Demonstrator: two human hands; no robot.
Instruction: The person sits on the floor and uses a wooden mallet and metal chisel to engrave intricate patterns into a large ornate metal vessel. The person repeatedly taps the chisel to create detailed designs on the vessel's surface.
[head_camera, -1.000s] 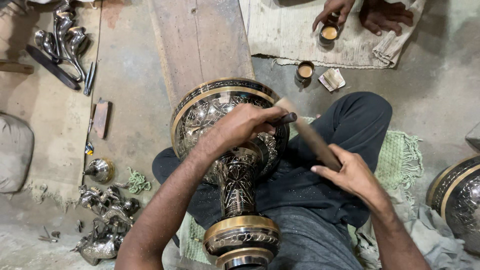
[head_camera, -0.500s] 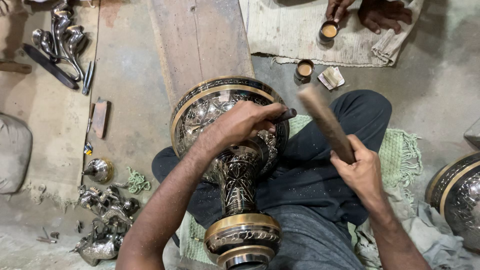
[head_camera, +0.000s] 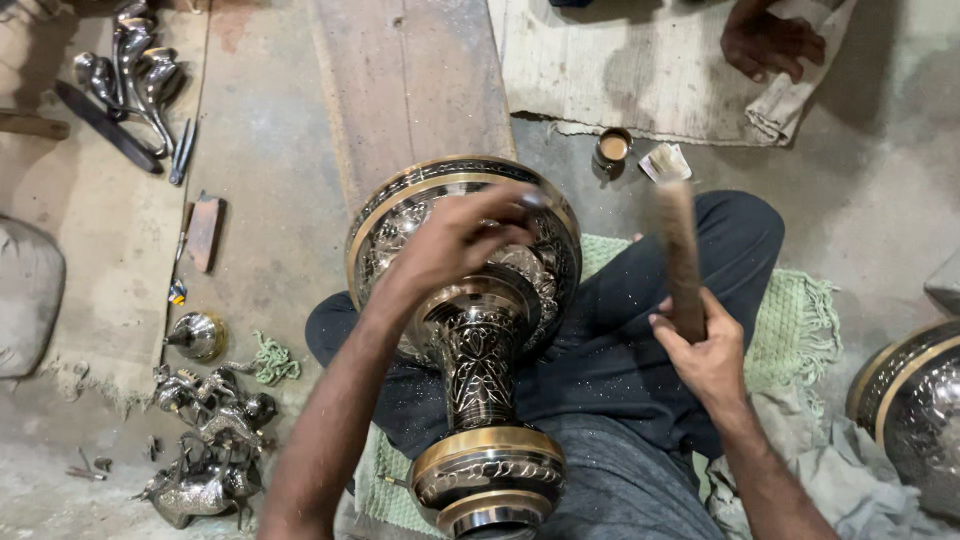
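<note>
A large engraved metal vase (head_camera: 480, 370) with gold-coloured bands lies across my lap, its wide body pointing away from me. On that body rests my left hand (head_camera: 455, 245), fingers closed round a small dark punch (head_camera: 532, 200) whose tip is blurred. Out to the right of the vase, my right hand (head_camera: 700, 350) grips a wooden stick (head_camera: 680, 250) and holds it upright, clear of the metal. I sit cross-legged in dark trousers on a green mat (head_camera: 800, 320).
Another person's hand (head_camera: 765, 40) rests on a cloth at the top right. A small cup (head_camera: 612, 148) and a wooden plank (head_camera: 415, 85) lie ahead. Metal figurines (head_camera: 205, 440), a small lid (head_camera: 197, 337) and curved metal pieces (head_camera: 135, 60) sit left. A second vase (head_camera: 915, 410) lies right.
My right hand has swung the wooden stick up and away from the punch, from lying across the vase to standing upright. My left hand has shifted slightly on the vase.
</note>
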